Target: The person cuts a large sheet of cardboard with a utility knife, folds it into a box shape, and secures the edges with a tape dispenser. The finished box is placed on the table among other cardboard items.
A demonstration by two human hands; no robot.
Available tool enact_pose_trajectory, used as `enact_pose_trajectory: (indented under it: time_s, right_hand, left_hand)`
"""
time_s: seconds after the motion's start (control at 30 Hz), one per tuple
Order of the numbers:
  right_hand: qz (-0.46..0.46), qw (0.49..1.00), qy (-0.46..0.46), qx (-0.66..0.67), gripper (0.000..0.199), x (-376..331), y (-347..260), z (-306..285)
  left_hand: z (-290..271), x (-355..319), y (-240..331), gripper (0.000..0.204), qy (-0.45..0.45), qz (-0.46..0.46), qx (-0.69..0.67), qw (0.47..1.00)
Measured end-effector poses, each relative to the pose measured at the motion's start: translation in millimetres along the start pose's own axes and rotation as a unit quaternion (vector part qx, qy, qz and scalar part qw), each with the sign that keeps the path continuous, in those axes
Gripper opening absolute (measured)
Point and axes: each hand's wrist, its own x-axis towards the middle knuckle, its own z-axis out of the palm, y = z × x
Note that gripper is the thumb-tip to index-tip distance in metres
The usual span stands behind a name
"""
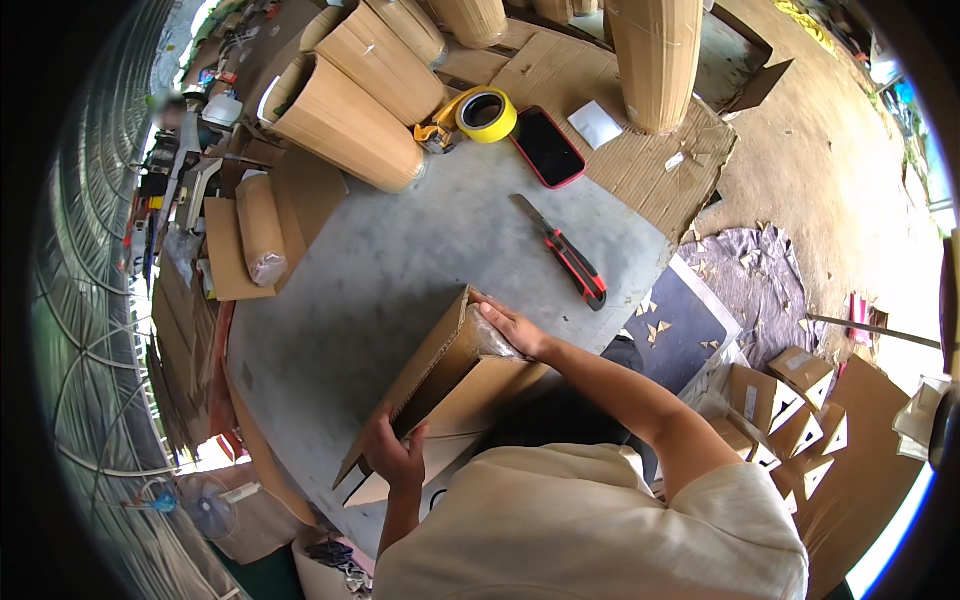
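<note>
Person's shoulder: pale shirt (600,520) fills the bottom of the view, both forearms reaching out over the table (400,260).
Left hand: (393,455) clamped on the near lower end of the cardboard box (440,385), fingers wrapped round its edge.
Right hand: (510,325) fingers curled over the far top corner of the box, pressing on a bit of clear plastic wrap (490,340) there.
Cardboard box: long, brown, tilted up on edge at the near edge of the table, a flap hanging below it.
Box cutter: (565,250) red and black, blade out, lying flat towards the right edge, well apart from both hands.
Tape roll: (487,113) yellow, at the far edge.
Phone: (548,147) red case, dark screen, just beside the tape.
Cardboard rolls: (345,120) big tubes leaning at the far left corner.
</note>
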Motion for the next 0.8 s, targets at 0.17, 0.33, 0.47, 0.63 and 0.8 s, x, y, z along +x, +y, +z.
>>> enact_pose_trajectory:
  time_s: [0.17,0.33,0.47,0.63,0.8]
  right_hand:
    - [-0.01,0.999,0.011,-0.036,0.063,1.7,-1.9,0.8]
    - [-0.078,0.983,0.095,-0.135,0.055,-15.6,-55.9,1.8]
    - [-0.384,0.822,0.109,-0.405,0.032,-33.6,-119.0,42.1]
    - [-0.453,0.735,0.213,-0.457,0.018,-18.7,-109.8,60.7]
    - [-0.473,0.71,0.221,-0.473,0.025,-12.5,-116.0,67.0]
  left_hand:
    - [0.4,5.6,4.0,0.052,0.014,-0.009,-0.015,1.0]
    - [-4.0,12.1,-3.1,0.042,-0.014,0.007,-0.033,0.999]
    - [-5.9,9.3,-1.9,0.043,-0.019,0.02,-0.036,0.999]
    - [-16.9,22.6,9.8,0.05,-0.052,0.077,0.034,0.995]
    - [-9.0,51.4,29.9,0.053,-0.112,0.138,-0.039,0.983]
